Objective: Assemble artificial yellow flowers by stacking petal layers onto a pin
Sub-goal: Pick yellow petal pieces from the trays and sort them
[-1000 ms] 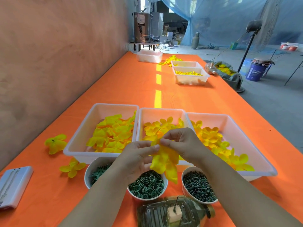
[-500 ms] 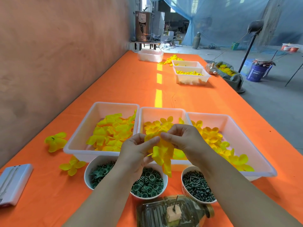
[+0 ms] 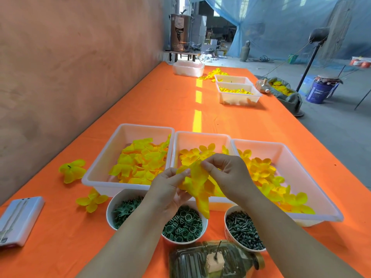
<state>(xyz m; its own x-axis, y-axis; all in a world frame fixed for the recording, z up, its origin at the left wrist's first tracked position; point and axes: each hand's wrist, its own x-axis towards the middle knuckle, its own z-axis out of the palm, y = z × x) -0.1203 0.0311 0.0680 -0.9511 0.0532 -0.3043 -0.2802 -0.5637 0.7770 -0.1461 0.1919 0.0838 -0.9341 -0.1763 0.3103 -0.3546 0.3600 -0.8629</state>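
Both hands are up over the near edge of the middle tray (image 3: 200, 135). The left hand (image 3: 168, 189) and right hand (image 3: 228, 175) each pinch the same yellow petal cluster (image 3: 197, 183) between thumb and curled fingers; its longest petal hangs down over the bowl of green rings (image 3: 202, 219). The pin (image 3: 217, 250) stands bare in a foam block (image 3: 214, 262) on a bottle (image 3: 188, 261) lying at the table's near edge. The metal urn (image 3: 180, 33) and the blue bucket (image 3: 318, 93) both carry labels, but the print is too small to read.
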